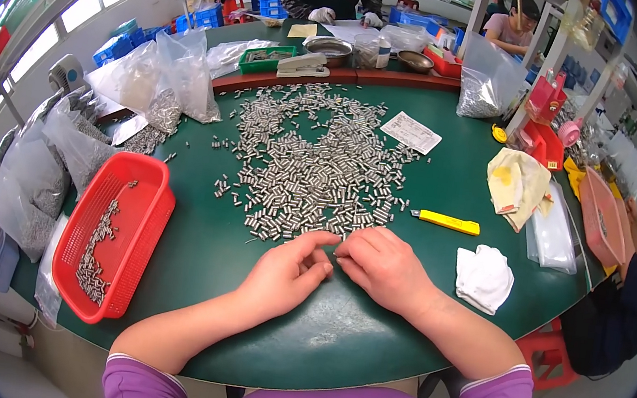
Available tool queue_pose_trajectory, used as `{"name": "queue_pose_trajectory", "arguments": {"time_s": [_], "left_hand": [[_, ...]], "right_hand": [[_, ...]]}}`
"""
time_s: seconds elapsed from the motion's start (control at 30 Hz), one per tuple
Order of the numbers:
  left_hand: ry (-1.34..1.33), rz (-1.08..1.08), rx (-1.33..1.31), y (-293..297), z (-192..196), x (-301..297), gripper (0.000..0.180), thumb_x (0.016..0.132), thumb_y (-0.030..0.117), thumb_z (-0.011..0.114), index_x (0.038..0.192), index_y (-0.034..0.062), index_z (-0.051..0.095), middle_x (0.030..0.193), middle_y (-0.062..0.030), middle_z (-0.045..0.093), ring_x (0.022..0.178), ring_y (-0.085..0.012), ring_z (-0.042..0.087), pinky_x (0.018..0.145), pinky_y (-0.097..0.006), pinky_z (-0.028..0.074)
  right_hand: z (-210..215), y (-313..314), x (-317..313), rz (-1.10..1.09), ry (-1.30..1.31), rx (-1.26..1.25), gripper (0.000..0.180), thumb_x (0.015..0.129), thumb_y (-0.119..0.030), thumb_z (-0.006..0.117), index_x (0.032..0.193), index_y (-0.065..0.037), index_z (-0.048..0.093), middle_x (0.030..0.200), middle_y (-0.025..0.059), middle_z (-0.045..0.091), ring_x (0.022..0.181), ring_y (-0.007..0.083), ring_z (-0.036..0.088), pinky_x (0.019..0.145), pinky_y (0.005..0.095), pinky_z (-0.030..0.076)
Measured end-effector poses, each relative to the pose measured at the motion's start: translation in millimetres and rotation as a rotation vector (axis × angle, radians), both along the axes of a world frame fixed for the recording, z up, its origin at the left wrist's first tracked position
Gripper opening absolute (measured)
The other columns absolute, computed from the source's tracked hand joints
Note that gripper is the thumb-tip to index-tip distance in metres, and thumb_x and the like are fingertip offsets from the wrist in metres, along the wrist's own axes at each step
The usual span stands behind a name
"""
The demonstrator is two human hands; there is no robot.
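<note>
A: Item 1, the hands?
B: Left hand and right hand rest on the green table, fingertips meeting at the near edge of the pile. Both are loosely curled, fingers drawn together; each seems to pinch something small between thumb and forefinger, though the piece itself is too small to make out.

A: Item 2, the stock?
B: 1 broad heap of small metal cylinders, spread loose across the table's middle, just beyond the fingertips.

A: Item 3, sorted goods?
B: 1 red basket at the left, holding a thin line of the same cylinders along its floor.

A: Progress?
B: By my reckoning, early. The basket holds a small share; the heap is by far the larger part and remains to be gone through.

A: Sundries?
B: 1 yellow utility knife, 1 white cloth, 1 paper slip, several clear bags of parts at the left.
</note>
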State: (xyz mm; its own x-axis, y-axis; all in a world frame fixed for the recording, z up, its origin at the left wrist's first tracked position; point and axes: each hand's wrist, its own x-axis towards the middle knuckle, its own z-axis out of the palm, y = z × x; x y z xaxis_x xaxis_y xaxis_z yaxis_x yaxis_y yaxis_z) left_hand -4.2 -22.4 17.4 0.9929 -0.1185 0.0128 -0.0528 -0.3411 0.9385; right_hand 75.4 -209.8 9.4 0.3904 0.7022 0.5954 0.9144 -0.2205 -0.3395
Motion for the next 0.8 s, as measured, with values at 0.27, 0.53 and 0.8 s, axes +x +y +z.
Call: {"name": "queue_pose_trajectory", "arguments": {"time_s": [0.27, 0.53, 0.8], "left_hand": [[-0.066, 0.056, -0.193, 3.7, -20.4, 6.4, 0.037, 0.092, 0.002, 0.060, 0.128, 0.0033, 0.051, 0.100, -0.0061, 0.064, 0.086, -0.0111, 0.062, 0.078, -0.027, 0.052], [0.124, 0.025, -0.398, 2.6, -10.6, 5.9, 0.038, 0.094, -0.004, 0.052, 0.131, -0.0013, 0.044, 0.115, -0.0128, 0.064, 0.098, -0.0151, 0.065, 0.088, -0.027, 0.052], [0.172, 0.013, -0.426, 1.4, -8.4, 5.7, 0.041, 0.094, -0.004, 0.050, 0.133, -0.0023, 0.039, 0.120, -0.0134, 0.061, 0.096, -0.0158, 0.065, 0.087, -0.027, 0.052]], "right_hand": [[3.3, 1.3, -6.4, 0.034, -0.011, 0.045, 0.030, 0.075, -0.004, 0.069, 0.104, -0.007, 0.064, 0.094, 0.0068, 0.061, 0.086, 0.0267, 0.059, 0.075, 0.0360, 0.050], [6.2, 1.1, -4.7, -0.001, -0.038, 0.006, 0.025, 0.074, -0.005, 0.073, 0.097, -0.009, 0.065, 0.095, 0.0063, 0.062, 0.086, 0.0261, 0.061, 0.074, 0.0358, 0.052], [3.9, -1.0, -3.6, -0.029, 0.001, -0.056, 0.027, 0.074, -0.005, 0.073, 0.099, -0.009, 0.065, 0.096, 0.0063, 0.062, 0.089, 0.0266, 0.062, 0.076, 0.0361, 0.052]]}}
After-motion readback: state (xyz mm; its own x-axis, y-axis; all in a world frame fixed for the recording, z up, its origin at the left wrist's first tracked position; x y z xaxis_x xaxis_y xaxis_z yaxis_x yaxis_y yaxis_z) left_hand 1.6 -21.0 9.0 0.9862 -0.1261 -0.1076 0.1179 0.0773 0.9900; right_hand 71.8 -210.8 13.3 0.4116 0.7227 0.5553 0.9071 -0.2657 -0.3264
